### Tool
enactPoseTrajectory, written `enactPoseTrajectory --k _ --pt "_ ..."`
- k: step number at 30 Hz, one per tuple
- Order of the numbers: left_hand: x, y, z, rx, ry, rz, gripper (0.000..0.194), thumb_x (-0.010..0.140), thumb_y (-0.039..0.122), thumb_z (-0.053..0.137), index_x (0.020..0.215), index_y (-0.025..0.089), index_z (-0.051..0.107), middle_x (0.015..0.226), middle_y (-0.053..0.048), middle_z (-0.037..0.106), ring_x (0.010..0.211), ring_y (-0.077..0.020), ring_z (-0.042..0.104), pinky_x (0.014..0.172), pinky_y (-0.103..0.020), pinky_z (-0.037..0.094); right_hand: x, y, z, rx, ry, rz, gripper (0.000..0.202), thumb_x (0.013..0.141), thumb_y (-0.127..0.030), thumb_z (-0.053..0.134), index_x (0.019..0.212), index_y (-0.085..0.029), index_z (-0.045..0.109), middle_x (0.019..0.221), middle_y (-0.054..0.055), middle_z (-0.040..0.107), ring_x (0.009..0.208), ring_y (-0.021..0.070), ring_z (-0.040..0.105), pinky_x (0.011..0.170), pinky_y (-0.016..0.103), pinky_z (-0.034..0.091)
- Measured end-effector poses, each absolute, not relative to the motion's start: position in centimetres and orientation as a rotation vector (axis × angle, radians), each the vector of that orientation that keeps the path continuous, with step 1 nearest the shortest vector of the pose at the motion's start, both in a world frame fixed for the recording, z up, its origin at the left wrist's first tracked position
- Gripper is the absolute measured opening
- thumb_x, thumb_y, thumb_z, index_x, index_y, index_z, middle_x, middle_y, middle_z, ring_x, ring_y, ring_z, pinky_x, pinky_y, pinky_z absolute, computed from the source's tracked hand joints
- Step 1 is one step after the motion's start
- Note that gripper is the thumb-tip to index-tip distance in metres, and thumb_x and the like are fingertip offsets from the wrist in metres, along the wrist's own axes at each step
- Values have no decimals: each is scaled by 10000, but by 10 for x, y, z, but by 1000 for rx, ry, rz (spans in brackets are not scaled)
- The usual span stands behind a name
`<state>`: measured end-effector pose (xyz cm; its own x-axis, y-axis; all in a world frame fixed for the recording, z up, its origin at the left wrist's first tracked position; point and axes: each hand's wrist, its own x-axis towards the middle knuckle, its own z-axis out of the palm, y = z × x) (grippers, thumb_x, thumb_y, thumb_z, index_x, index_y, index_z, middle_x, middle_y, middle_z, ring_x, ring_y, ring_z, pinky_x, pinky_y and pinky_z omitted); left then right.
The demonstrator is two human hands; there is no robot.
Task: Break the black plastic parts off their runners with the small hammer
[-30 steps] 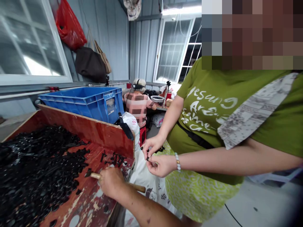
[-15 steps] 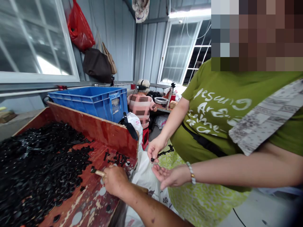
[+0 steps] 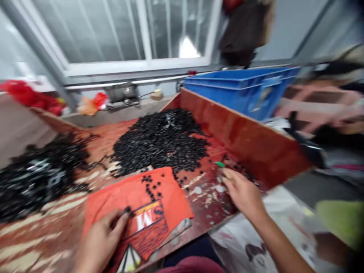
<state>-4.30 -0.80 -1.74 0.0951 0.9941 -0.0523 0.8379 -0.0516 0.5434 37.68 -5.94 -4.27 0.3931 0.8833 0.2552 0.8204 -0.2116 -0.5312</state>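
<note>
My left hand [image 3: 104, 235] is over the near left of an orange printed cloth [image 3: 136, 193], thumb and fingers pinched on a small black part [image 3: 127, 209]. Several similar round black pieces [image 3: 152, 186] lie scattered on the cloth. Near the right wall of the wooden tray, my right hand [image 3: 241, 191] is closed on a slim thing with a green end [image 3: 219, 164]; blur and the fingers hide the rest of it. A large heap of small black parts [image 3: 162, 142] spreads beyond the cloth.
A tangled pile of black strips [image 3: 36, 178] lies at the left. Beside the red-brown tray wall [image 3: 239, 121] stands a blue crate [image 3: 227, 84]. White sacks [image 3: 250, 239] are at the lower right, and a blurred person in pink [image 3: 318, 102] is beyond.
My view has swung left, from the person in green to the tray. My left hand and the orange cloth have come into view. My right hand is still over the tray's right side.
</note>
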Motion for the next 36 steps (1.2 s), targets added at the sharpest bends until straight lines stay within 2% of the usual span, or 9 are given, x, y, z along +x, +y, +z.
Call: enactPoseTrajectory --k 2,5,8,11,16,22,30,33,36 --pt "-48 -12 -21 1886 1835 295 226 915 359 512 815 239 675 754 -4 709 749 -209 676 640 -266 432 370 -61 -44 -1981 -1475 233 427 943 -401 475 1295 -198 608 1246 112 684 1133 307 639 976 416 481" --pt "-43 -11 -26 1842 1850 282 253 905 373 486 758 228 631 678 -6 665 695 -201 638 610 -256 370 340 -67 -39 -1768 -1426 647 429 918 -449 526 1259 -205 615 1240 94 691 1131 276 643 970 352 486" --pt "-43 -10 -31 1694 1788 498 278 858 423 532 689 208 582 583 8 566 585 -172 545 567 -243 325 297 -68 -34 -1603 -1456 971 356 918 -425 538 1170 -198 646 1133 87 720 1038 250 665 881 308 510" --pt "-49 -13 -33 1343 1632 755 371 768 528 621 637 195 522 518 45 453 479 -118 393 497 -219 260 256 -59 -29 -1522 -1535 1111 259 931 -361 523 1093 -205 651 998 49 728 912 211 669 778 270 506" --pt "-53 -32 -22 878 1498 927 449 638 554 771 649 167 542 495 62 452 441 -61 324 436 -164 225 190 -30 -17 -1589 -2009 926 149 927 -277 545 935 -214 680 796 -1 712 694 154 635 581 216 417" --pt "-55 -60 -13 668 1440 1055 426 638 515 812 722 169 580 507 57 507 403 -47 375 400 -136 295 130 -6 -11 -1579 -2286 644 136 881 -292 630 787 -211 684 784 31 720 715 190 653 590 265 356" --pt "-80 -88 -13 564 1339 1238 377 766 492 744 739 179 536 517 56 501 425 -53 395 439 -149 358 119 -25 -26 -1433 -2586 360 207 908 -102 477 912 -186 666 938 68 680 775 210 654 587 299 351" --pt "-84 -92 -10 569 1265 1298 329 796 452 727 767 179 547 581 37 543 483 -66 438 488 -161 386 125 -36 -33 -1388 -2637 345 225 888 -86 482 922 -201 672 959 52 672 789 200 651 598 297 365" --pt "-81 -93 -9 586 1282 1264 339 778 469 738 877 195 564 631 22 594 507 -84 492 515 -177 413 132 -43 -34 -1389 -2624 367 305 830 -83 521 1044 -239 672 1032 25 673 778 183 651 612 288 387"
